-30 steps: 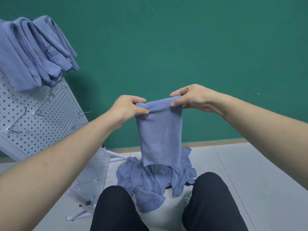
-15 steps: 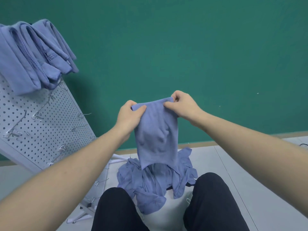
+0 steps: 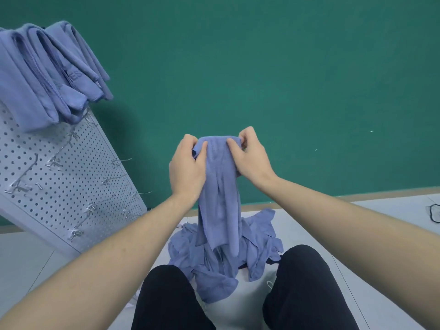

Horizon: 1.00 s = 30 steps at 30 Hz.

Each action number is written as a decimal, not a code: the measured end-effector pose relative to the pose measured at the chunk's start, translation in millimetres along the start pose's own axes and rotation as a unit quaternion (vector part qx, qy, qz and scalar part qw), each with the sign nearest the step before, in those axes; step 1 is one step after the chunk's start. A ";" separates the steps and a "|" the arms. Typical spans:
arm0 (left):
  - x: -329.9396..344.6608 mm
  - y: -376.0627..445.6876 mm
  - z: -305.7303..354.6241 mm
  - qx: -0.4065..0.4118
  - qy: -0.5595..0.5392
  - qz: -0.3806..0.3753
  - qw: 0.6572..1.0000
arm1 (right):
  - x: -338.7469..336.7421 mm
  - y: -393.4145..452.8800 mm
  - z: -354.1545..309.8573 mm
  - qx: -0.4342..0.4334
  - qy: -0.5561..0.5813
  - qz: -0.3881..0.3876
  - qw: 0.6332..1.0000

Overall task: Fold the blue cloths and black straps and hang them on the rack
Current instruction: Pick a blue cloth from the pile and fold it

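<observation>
1. Since the earlier frames, both hands are drawing closer together, and the held blue cloth (image 3: pixel 219 194), formerly stretched flat between them, is now bunching into a narrower, creased column.
2. Left hand (image 3: pixel 188 167) is gripping the cloth's upper edge at about 9 o'clock of the fold, thumb on the near face and fingers curled behind.
3. Right hand (image 3: pixel 252 158) is pinching the same upper edge at about 3 o'clock, fingers curled over the top hem.
4. Held cloth is hanging straight down toward 6 o'clock, its lower end dangling in front of the pile of blue cloths (image 3: pixel 223 263); whether the two are touching cannot be told.
5. Pile of blue cloths is lying crumpled on the floor (image 3: pixel 392 234), between the person's knees (image 3: pixel 307 282), which are clad in black.
6. White pegboard rack (image 3: pixel 59 186) is leaning at 9 o'clock of the hands, well apart from them, with metal hooks (image 3: pixel 114 179) projecting from its face.
7. Folded blue cloths (image 3: pixel 47 77) are hanging over the rack's top, at 10 o'clock.
8. Green wall (image 3: pixel 262 67) is filling the background at 12 o'clock.
9. Black cord-like item (image 3: pixel 434 213) is lying on the floor at 3 o'clock, cut by the frame edge.
</observation>
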<state>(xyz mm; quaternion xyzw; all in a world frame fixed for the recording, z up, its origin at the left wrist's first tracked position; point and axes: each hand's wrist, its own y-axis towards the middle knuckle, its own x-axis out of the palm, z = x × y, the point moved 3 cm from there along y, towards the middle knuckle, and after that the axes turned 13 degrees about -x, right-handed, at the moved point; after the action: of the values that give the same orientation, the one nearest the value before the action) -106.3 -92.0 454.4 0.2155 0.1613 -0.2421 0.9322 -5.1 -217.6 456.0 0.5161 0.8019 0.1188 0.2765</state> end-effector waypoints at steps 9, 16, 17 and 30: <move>15.4 -6.7 9.4 -0.099 -0.175 -0.049 0.978 | 13.2 -0.4 -20.4 0.094 0.175 -0.058 0.978; 10.9 -9.9 10.4 -0.128 -0.264 -0.065 0.954 | 7.8 -3.3 -23.7 0.082 0.202 -0.029 0.976; 10.5 -10.1 11.9 -0.130 -0.278 -0.068 0.949 | 7.4 -2.7 -25.2 0.084 0.209 -0.022 0.974; 12.0 6.3 3.8 -0.256 -0.410 -0.158 0.861 | -11.8 -2.6 -5.6 0.033 0.207 -0.002 0.978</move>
<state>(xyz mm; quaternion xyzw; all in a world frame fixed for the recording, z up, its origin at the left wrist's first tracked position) -92.2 -93.5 454.8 -0.1776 -0.1469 -0.4030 0.8857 -6.5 -228.8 463.1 0.4880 0.8460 0.1959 0.0876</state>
